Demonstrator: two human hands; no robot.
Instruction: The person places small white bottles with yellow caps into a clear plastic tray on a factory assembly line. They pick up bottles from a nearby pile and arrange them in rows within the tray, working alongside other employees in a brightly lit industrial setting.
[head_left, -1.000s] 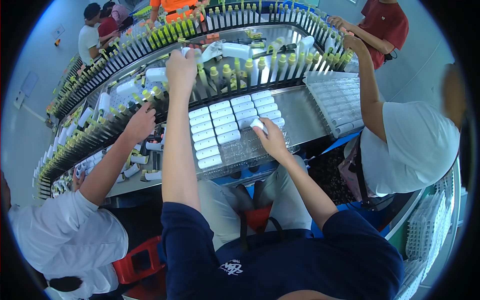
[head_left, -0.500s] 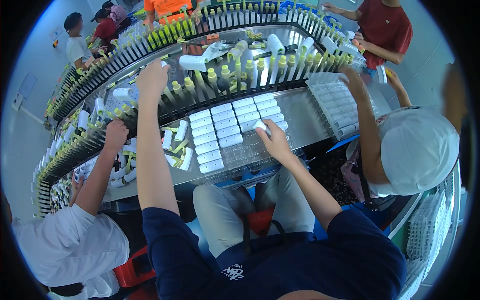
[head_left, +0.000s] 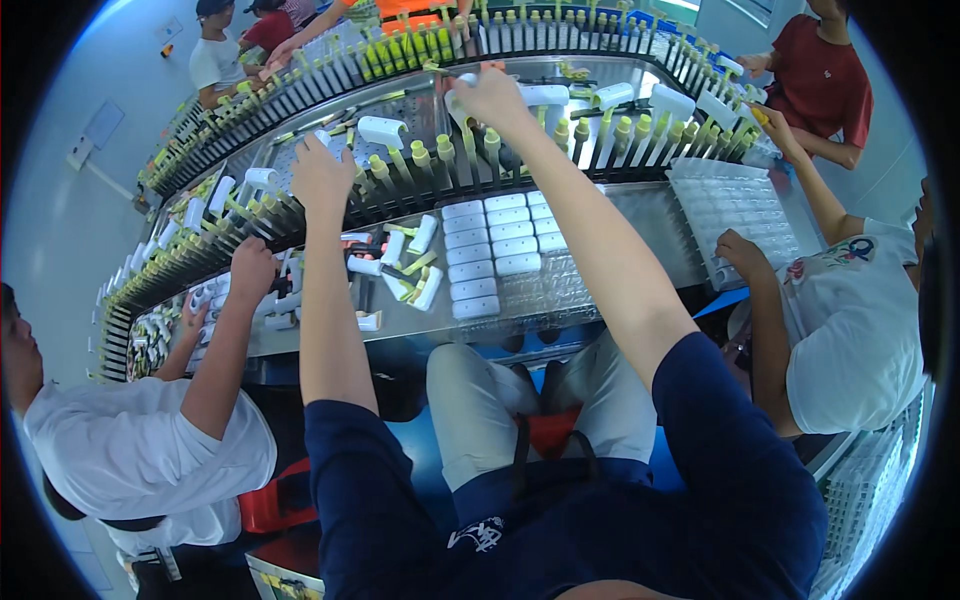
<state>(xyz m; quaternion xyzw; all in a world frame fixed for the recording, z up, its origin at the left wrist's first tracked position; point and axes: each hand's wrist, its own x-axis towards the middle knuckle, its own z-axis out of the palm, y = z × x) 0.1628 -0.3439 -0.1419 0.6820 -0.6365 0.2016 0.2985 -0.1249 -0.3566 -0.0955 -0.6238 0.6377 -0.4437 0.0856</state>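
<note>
My left hand reaches over the row of yellow-topped black posts, its fingers curled around a small white piece that shows at the tips. Farther right, my right hand stretches over the same posts, fingers closed at a white plastic housing with a yellow-green part. My fingers hide much of it. Between my arms, a clear plastic tray holds rows of white housings; my right forearm covers some of them. Left of the tray lie several loose white housings with yellow-green pieces.
More white housings lie beyond the posts. A stack of clear trays stands at the right. Co-workers sit close on both sides: one person's hand is left of mine, another's by the stacked trays. Others stand across the line.
My right hand has left the tray, where it held a white housing, and reached forward over the posts. My left hand stays over the posts. The view has shifted left.
</note>
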